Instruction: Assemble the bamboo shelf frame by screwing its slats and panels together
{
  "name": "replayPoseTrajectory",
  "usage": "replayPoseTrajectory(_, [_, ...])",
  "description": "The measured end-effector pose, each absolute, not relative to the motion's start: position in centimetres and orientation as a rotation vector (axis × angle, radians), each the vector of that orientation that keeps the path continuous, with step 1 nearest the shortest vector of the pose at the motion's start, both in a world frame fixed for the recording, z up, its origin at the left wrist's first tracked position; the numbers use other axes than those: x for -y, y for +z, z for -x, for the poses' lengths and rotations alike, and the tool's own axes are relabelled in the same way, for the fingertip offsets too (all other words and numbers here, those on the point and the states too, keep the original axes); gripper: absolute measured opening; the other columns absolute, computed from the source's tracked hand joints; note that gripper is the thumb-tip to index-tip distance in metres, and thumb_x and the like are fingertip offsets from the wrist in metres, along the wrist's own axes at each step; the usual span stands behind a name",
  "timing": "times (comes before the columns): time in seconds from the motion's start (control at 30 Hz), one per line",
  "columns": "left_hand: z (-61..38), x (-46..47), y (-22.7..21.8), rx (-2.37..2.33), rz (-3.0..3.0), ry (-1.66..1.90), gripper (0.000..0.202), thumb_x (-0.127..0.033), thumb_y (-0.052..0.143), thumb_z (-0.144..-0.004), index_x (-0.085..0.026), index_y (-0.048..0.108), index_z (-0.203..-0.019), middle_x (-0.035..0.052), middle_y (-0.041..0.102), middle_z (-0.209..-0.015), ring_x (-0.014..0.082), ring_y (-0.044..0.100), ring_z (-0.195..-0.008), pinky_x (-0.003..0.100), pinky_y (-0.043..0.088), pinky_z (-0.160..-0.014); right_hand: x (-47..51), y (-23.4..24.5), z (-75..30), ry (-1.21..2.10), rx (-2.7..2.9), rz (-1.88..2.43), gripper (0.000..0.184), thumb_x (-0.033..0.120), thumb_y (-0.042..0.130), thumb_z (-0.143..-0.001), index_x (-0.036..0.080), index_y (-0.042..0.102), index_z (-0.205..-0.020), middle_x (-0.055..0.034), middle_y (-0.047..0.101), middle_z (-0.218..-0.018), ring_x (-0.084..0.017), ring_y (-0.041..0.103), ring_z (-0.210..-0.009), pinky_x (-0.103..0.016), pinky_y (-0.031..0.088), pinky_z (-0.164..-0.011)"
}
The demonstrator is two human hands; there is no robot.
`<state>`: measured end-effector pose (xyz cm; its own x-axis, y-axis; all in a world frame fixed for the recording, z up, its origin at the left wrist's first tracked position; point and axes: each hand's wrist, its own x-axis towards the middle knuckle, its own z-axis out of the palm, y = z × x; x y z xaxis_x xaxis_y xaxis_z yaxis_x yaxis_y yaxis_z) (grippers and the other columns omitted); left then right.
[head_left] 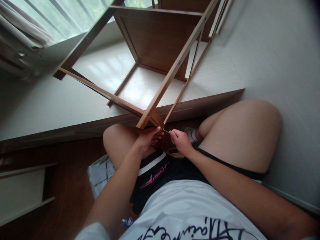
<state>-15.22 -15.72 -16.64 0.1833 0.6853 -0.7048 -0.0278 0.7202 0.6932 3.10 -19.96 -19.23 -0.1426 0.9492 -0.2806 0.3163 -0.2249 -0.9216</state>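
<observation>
A wooden furniture frame [172,76] with brown panels [160,41] stands tilted on a pale ledge, its nearest corner hanging over my lap. At that low corner my left hand [148,137] is closed around the end of a wooden bar, thumb on top. My right hand [180,141] is closed in a fist just to the right. From it a thin metal rod-like tool [166,131] reaches to the wooden corner. The fist hides the tool's other end, so I cannot tell its exact kind.
The pale ledge [75,96] runs beneath a curtained window [75,16]. A wall [280,60] rises at the right. Below left are a white open-sided piece [22,193] and a grey-blue padded item [98,175]. A blue Pepsi-labelled bottle [129,221] lies near my waist.
</observation>
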Motion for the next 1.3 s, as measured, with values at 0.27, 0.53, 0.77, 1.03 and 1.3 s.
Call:
replayPoseTrajectory(0.27, [15.22,15.76,-16.47,-1.303,-0.622,0.56,0.038,-0.047,0.077,-0.069,-0.016,0.07,-0.09,0.006,0.071,-0.086,0.0108,0.06,-0.064,0.021,0.041,-0.055,19.18,-19.19,-3.54,2.399,0.305,0.855,0.036,0.048,0.045,-0.092,0.023,0.032,-0.07,0.0091,0.029,-0.049,-0.008,0.015,-0.042,-0.02,0.011,-0.039])
replayPoseTrajectory(0.53, [15.19,15.7,-16.52,-1.328,-0.613,0.556,0.039,-0.046,0.077,-0.069,-0.016,0.071,-0.092,0.0069,0.072,-0.086,0.0105,0.06,-0.064,0.021,0.041,-0.056,19.72,-19.66,-3.31,1.81,0.839,1.372,0.041,0.049,0.042,-0.093,0.022,0.039,-0.062,0.0054,0.041,-0.044,-0.009,0.03,-0.04,-0.023,0.022,-0.043])
replayPoseTrajectory(0.77, [15.32,15.72,-16.54,-1.314,-0.619,0.554,0.038,-0.046,0.076,-0.07,-0.015,0.07,-0.093,0.0067,0.072,-0.085,0.0104,0.06,-0.064,0.02,0.042,-0.055,19.76,-18.76,-3.8,1.153,1.603,1.625,0.041,0.043,0.037,-0.098,0.021,0.046,-0.065,0.0012,0.053,-0.057,-0.014,0.051,-0.056,-0.026,0.031,-0.059])
replayPoseTrajectory(1.03, [15.4,15.7,-16.81,-1.307,-0.633,0.554,0.04,-0.049,0.075,-0.07,-0.016,0.07,-0.093,0.0061,0.072,-0.087,0.01,0.06,-0.066,0.02,0.042,-0.056,19.8,-19.19,-3.45,0.968,1.842,1.725,0.039,0.044,0.035,-0.1,0.021,0.053,-0.074,-0.0022,0.061,-0.066,-0.016,0.055,-0.063,-0.027,0.026,-0.059])
replayPoseTrajectory(1.3, [15.34,15.69,-16.84,-1.299,-0.628,0.556,0.038,-0.047,0.076,-0.071,-0.017,0.07,-0.092,0.0044,0.071,-0.084,0.0092,0.06,-0.064,0.019,0.041,-0.055,19.92,-18.95,-3.59,0.827,1.975,1.729,0.036,0.041,0.035,-0.1,0.021,0.054,-0.078,-0.0059,0.066,-0.078,-0.018,0.059,-0.07,-0.028,0.024,-0.059])
